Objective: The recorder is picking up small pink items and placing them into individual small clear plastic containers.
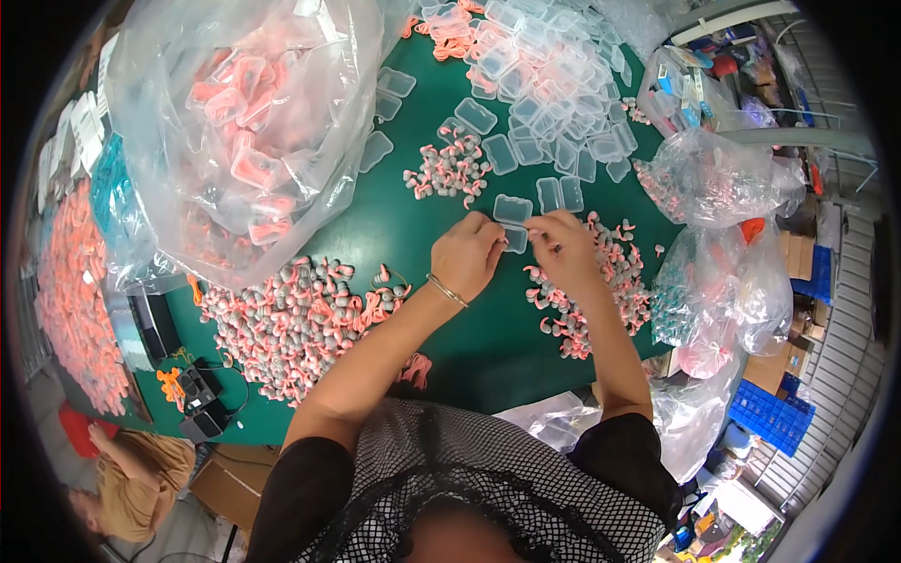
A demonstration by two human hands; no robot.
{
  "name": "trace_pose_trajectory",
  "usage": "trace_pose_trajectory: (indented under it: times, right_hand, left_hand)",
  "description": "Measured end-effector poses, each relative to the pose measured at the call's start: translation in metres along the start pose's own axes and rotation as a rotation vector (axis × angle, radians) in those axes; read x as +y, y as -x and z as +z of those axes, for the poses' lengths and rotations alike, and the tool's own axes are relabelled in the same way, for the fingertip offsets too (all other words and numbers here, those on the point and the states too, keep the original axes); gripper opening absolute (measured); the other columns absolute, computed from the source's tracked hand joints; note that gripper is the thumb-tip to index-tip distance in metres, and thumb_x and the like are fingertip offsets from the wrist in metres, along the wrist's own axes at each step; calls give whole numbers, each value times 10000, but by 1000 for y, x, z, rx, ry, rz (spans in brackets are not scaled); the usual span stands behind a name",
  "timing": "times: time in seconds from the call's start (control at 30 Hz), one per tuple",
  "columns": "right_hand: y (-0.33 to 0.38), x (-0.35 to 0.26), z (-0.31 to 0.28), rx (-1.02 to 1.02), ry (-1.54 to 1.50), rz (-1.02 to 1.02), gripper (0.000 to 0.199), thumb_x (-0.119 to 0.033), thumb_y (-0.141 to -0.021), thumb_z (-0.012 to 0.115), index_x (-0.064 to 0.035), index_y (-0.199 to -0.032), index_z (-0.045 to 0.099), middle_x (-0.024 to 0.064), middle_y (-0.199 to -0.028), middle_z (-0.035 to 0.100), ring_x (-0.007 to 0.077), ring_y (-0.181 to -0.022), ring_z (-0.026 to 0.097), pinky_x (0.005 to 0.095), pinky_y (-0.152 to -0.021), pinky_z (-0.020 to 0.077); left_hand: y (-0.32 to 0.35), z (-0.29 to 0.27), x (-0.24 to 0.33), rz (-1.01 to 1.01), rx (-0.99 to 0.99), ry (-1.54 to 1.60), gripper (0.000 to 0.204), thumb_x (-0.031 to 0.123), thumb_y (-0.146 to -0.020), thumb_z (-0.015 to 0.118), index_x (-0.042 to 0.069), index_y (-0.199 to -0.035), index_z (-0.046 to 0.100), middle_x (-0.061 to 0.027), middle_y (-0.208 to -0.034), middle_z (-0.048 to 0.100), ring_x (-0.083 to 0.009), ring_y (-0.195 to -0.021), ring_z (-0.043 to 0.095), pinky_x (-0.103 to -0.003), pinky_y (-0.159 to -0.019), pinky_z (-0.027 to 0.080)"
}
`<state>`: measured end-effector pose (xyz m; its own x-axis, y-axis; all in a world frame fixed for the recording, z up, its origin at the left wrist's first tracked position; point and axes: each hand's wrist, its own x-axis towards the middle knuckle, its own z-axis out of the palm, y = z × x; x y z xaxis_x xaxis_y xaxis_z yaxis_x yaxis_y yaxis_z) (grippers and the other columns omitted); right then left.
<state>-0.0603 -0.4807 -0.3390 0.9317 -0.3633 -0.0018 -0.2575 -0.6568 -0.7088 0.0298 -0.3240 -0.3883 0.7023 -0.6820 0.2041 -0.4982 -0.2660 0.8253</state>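
Observation:
Over the green table (441, 300), both my hands are at a small clear plastic box (513, 208) whose hinged lid is swung up. My left hand (465, 251) pinches its near left side between thumb and fingers. Fingertips of my right hand (567, 251) are closed at its right edge; a small dark bit shows among the fingers, too small to name. Just beyond the right hand lies another opened clear box (560, 194). Beside and under the right wrist spreads a pile of small pink-and-grey curved pieces (615, 281).
A larger pile of these pieces (272, 328) lies left of my left forearm, a smaller heap (449, 167) beyond my hands. Many clear boxes (554, 94) are stacked at the back. A big clear bag (253, 122) holds filled boxes. Bags (723, 178) line the right edge. Another person (141, 488) is at lower left.

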Motion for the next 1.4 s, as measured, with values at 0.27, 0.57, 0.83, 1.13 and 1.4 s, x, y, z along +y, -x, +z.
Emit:
trace_pose_trajectory:
  times: [0.27, 0.57, 0.83, 1.13, 1.4]
  right_hand:
    - [15, -1, 34, 142, 425, -229, 112, -86, -778, 657, -90, -884, 619, 49, -819, 577, 260, -782, 575, 409, -724, 412]
    - [-59, -20, 14, 245, 469, -403, 156, -71, -779, 649, -97, -932, 659, 43, -891, 590, 263, -848, 561, 397, -751, 401]
    - [-242, -32, 71, 364, 916, -473, 109, -104, -800, 600, -110, -875, 679, 37, -941, 614, 217, -947, 539, 482, -883, 316]
    - [-259, -28, 81, 325, 881, -433, 75, -118, -790, 629, -127, -857, 661, 5, -866, 652, 200, -935, 564, 495, -908, 300]
    - [-222, -23, 72, 412, 602, -592, 134, -174, -768, 717, -173, -898, 682, -25, -858, 656, 185, -911, 581, 426, -899, 296]
  left_hand:
    - [1, 4, 0, 124, -5, -115, 192, 147, -753, 699, 80, -916, 623, -74, -821, 576, -282, -731, 618, -391, -601, 504]
    - [5, 2, -11, 146, -50, -165, 452, 166, -717, 725, 84, -1136, 576, -73, -892, 566, -267, -798, 608, -380, -651, 505]
    - [6, 7, -15, 117, -80, -122, 440, 157, -718, 720, 79, -1126, 574, -73, -912, 544, -252, -857, 602, -371, -700, 508]
    - [11, 10, -21, 111, -59, -84, 432, 181, -724, 732, 100, -1117, 573, -72, -935, 562, -275, -854, 609, -382, -721, 507]
    - [8, 6, -15, 136, -67, -114, 430, 185, -714, 737, 98, -1105, 580, -71, -902, 556, -273, -846, 608, -379, -717, 507]
